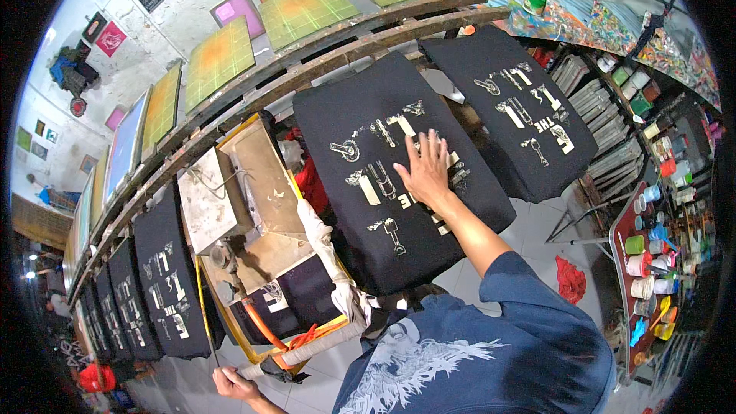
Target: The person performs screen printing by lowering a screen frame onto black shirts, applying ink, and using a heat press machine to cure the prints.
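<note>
My right hand (426, 171) lies on a black T-shirt (337, 218) with cream prints of lettering and machine-like parts. Its fingers are spread and cover some of the print. At the lower left my left hand (238, 385) is closed around the end of a grey wrapped bar (318, 346). That bar runs along the near side of a yellow-edged metal frame (238, 327), which carries a pale metal box (213, 203) and an orange cable (264, 327). Through the frame's open part shows another black printed shirt (307, 291).
More printed black shirts lie on boards at the right (491, 130) and left (165, 280). Yellow-green screens (222, 61) lean behind a wooden rail (307, 69). Paint pots crowd a red-topped table (625, 299) at the right. A red cloth (570, 280) lies on the tiled floor.
</note>
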{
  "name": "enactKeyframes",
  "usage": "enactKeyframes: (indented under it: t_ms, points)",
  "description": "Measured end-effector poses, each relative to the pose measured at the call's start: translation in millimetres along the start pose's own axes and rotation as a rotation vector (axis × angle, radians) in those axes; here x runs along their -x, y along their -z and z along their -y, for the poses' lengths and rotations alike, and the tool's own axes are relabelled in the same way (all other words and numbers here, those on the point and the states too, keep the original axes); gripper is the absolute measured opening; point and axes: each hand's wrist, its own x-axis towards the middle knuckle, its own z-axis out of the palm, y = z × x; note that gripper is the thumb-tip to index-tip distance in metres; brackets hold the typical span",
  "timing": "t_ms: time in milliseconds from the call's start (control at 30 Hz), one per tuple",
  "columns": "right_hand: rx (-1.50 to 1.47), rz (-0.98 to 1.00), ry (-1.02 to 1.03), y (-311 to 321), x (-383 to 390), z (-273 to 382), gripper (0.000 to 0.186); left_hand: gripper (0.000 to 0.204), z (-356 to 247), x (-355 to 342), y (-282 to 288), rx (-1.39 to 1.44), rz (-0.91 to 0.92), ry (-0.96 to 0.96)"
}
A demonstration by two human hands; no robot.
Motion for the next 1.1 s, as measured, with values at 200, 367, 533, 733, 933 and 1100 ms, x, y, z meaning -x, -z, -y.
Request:
enactKeyframes:
  t_ms: [200, 367, 533, 733, 933, 1100]
  points:
    - [-0.014, 0.154, 0.006, -32.3, -27.5, 1.2, 0.080, 0.037, -0.9, 1.4, 2.0, -0.014, 0.009, 0.016]
    - [-0.015, 0.168, 0.001, -32.4, -30.2, 3.6, 0.081, 0.037, -3.7, 3.7, 5.3, -0.019, 0.031, 0.035]
    - [0.001, 0.058, 0.027, -30.5, -41.5, 5.4, 0.081, 0.039, 1.7, 5.1, 2.3, -0.014, 0.028, 0.037]
    - [-0.052, -0.065, 0.024, -8.1, -34.2, 34.2, 0.074, 0.039, -14.2, -3.6, 1.9, -0.026, -0.007, 0.001]
    - [-0.720, -0.056, 0.264, 118.5, 14.2, 146.3, 0.049, 0.037, -13.9, -5.5, 3.6, -0.034, -0.002, -0.029]
    - [-0.990, 0.165, 0.812, 192.1, 85.7, 217.7, 0.035, 0.031, -9.2, -7.7, -0.1, -0.021, 0.002, -0.060]
